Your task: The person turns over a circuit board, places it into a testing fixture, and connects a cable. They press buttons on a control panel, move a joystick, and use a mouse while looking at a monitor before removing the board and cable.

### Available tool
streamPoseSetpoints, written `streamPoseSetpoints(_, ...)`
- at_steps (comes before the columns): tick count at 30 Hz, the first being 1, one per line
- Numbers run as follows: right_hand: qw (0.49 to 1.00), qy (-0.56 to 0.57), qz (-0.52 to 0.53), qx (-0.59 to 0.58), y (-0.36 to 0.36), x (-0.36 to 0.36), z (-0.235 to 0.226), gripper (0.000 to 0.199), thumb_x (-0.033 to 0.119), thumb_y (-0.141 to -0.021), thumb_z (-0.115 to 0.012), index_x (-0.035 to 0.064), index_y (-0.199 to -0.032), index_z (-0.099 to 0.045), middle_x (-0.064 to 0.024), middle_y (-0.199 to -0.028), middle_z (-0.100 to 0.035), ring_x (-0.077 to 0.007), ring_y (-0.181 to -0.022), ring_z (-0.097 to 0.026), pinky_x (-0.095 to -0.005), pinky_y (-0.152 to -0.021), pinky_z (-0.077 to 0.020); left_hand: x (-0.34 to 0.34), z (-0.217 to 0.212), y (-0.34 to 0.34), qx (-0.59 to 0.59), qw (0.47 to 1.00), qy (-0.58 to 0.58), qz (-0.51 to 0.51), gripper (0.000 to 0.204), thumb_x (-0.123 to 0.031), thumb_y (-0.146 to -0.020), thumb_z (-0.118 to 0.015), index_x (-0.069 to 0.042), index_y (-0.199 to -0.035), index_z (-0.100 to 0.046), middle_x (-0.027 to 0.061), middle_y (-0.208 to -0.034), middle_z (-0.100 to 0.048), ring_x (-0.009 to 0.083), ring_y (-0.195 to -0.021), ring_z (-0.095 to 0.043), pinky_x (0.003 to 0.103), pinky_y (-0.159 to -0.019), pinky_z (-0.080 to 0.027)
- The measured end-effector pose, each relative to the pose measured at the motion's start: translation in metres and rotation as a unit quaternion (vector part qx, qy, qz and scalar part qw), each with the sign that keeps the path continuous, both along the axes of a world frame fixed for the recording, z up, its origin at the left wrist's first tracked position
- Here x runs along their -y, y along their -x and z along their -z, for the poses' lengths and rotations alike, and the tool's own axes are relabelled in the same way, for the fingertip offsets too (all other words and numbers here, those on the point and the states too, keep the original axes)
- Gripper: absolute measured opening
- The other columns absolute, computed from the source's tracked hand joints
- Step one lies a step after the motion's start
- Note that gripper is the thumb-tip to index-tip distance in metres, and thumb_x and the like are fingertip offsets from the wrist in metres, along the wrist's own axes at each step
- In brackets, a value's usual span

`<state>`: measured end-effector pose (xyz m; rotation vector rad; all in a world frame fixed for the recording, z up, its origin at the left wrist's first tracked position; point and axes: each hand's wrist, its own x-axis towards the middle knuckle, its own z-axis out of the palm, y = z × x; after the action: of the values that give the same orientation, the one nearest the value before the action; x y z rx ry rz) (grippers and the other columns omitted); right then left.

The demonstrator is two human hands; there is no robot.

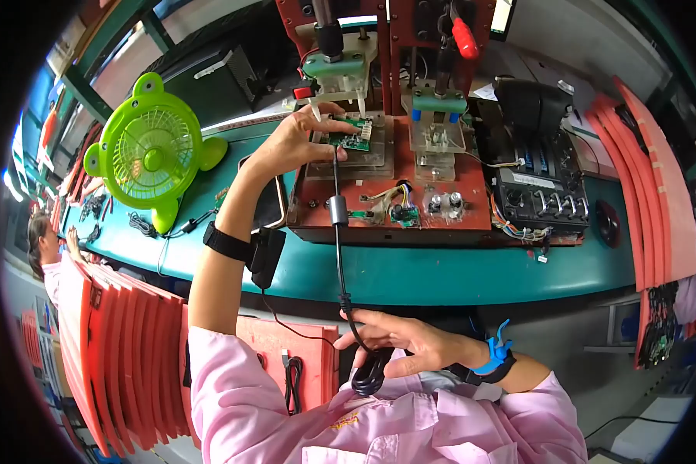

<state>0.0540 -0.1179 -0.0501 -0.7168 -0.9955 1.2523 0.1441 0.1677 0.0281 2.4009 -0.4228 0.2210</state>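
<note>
My left hand (298,143) grips a small green circuit board (356,138) between thumb and fingers, over the clear plastic nest of a red test fixture (325,193). A black cable (339,259) with a thick cylindrical ferrite bead (338,210) runs from the board down to my right hand (414,340). Close to my chest, that hand has its fingers around the cable, and a bundled coil of it (370,375) hangs below them. Above the board sits a raised press head (336,66) with white pins. My left fingertips partly cover the board.
Left on the green bench (410,274) stands a green frog-shaped fan (151,151). A second press station (438,131) and a black instrument (537,189) are to the right. Pink foam sheets (124,348) stack at left, more (649,185) at right. Another person (46,247) sits far left.
</note>
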Motion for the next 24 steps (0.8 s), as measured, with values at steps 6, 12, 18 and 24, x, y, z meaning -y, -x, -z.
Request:
streamPoseSetpoints(6, 1.000, 0.001, -0.001, -0.013, 0.000, -0.008, -0.001, 0.078, 0.020, -0.082, -0.058, 0.0051, -0.138, -0.006, -0.0149, -0.128, -0.038, -0.0198, -0.106, -0.044, -0.0334, -0.096, -0.0307, -0.005, -0.004, -0.003, -0.013, 0.998, -0.056, 0.024, 0.039, -0.014, -0.069, -0.068, -0.019, -0.108, -0.062, 0.0078, -0.118, -0.047, 0.0207, -0.101, -0.048, 0.032, -0.087, -0.039)
streamPoseSetpoints(12, 0.997, 0.017, -0.025, -0.074, 0.001, -0.007, 0.008, 0.076, 0.018, -0.082, -0.057, 0.0051, -0.138, -0.007, -0.0148, -0.129, -0.036, -0.0184, -0.106, -0.044, -0.0330, -0.096, -0.0308, -0.001, -0.007, 0.007, -0.060, 0.997, -0.044, -0.011, 0.038, -0.012, -0.074, -0.059, -0.012, -0.113, -0.058, 0.0116, -0.119, -0.048, 0.0231, -0.115, -0.040, 0.034, -0.100, -0.026)
streamPoseSetpoints(18, 0.984, 0.036, -0.029, -0.170, -0.001, -0.016, 0.044, 0.073, 0.018, -0.082, -0.057, 0.0047, -0.137, -0.011, -0.0142, -0.130, -0.035, -0.0201, -0.104, -0.047, -0.0337, -0.093, -0.0347, -0.001, -0.005, 0.016, -0.053, 0.994, -0.082, -0.043, 0.038, -0.009, -0.075, -0.054, -0.011, -0.112, -0.058, 0.0146, -0.116, -0.051, 0.0231, -0.115, -0.042, 0.034, -0.099, -0.028)
streamPoseSetpoints(24, 0.977, 0.044, 0.071, 0.195, -0.016, -0.016, 0.103, 0.065, 0.021, -0.080, -0.059, 0.0009, -0.132, -0.024, -0.0144, -0.124, -0.041, -0.0242, -0.101, -0.050, -0.0333, -0.090, -0.0375, -0.005, -0.109, 0.049, 0.068, 0.965, -0.061, -0.248, 0.023, -0.016, -0.084, -0.052, 0.001, -0.095, -0.062, 0.0117, -0.090, -0.063, 0.0188, -0.085, -0.060, 0.029, -0.082, -0.043)
